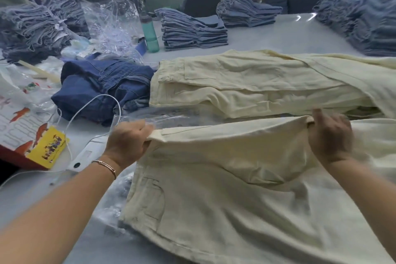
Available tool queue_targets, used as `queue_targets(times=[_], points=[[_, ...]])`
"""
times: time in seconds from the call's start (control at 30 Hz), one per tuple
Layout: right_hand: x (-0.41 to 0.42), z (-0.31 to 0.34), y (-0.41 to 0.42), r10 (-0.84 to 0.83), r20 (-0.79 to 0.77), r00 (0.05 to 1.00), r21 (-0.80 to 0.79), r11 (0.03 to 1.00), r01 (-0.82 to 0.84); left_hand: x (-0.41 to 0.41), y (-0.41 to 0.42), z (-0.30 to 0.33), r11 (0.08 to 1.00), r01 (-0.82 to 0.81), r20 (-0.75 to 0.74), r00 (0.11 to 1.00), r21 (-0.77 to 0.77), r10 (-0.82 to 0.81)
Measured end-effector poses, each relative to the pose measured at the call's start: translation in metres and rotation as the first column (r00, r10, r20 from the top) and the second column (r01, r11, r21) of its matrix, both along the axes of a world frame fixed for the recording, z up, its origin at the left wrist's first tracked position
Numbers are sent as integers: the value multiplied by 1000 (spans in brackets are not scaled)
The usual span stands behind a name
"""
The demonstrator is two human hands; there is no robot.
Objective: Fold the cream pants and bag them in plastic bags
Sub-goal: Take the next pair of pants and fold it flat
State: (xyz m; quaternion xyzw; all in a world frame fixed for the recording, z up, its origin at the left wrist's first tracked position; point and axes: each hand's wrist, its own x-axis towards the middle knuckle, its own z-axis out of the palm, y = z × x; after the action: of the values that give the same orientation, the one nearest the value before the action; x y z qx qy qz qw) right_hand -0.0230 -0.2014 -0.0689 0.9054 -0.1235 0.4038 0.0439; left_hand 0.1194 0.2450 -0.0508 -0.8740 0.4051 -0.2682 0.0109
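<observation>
A pair of cream pants [225, 188] lies spread in front of me on the table, its far edge lifted. My left hand [128, 141] grips that edge at its left corner, and my right hand [330, 135] grips the same edge further right, fingers curled round the cloth. A flat clear plastic bag [171, 119] lies on the table just beyond the lifted edge, partly under the pants. More cream pants [257, 83] lie stacked behind it, stretching off to the right.
Crumpled dark blue jeans [107, 90] sit left of the cream stack. A white cable [90, 107], a yellow tag [49, 148] and a printed box [19, 124] lie at the left. Folded jeans stacks [192, 30], a green bottle [150, 32] and loose plastic [111, 25] stand further back. People work across the table.
</observation>
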Motion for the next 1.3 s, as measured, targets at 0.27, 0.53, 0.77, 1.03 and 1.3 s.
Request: queue_targets(times=[0.27,0.53,0.77,1.03,1.3], points=[[-109,-4,-12,373,-113,921,-218,895,-389,-121,32,-38,990,21,-85,996,136,-10],[-189,-41,24,436,-534,724,-218,756,-617,-184,21,-75,638,-492,-212,668,593,713],[-209,-83,35,296,-885,359,76,854,-515,-200,-22,-85,711,-548,-332,636,441,696],[-207,-77,24,258,-830,494,177,962,-206,-207,-83,-99,751,-499,-370,661,432,652],[-228,-60,-71,-295,-752,590,69,855,514,-175,-221,-44,957,-264,-417,861,119,290]])
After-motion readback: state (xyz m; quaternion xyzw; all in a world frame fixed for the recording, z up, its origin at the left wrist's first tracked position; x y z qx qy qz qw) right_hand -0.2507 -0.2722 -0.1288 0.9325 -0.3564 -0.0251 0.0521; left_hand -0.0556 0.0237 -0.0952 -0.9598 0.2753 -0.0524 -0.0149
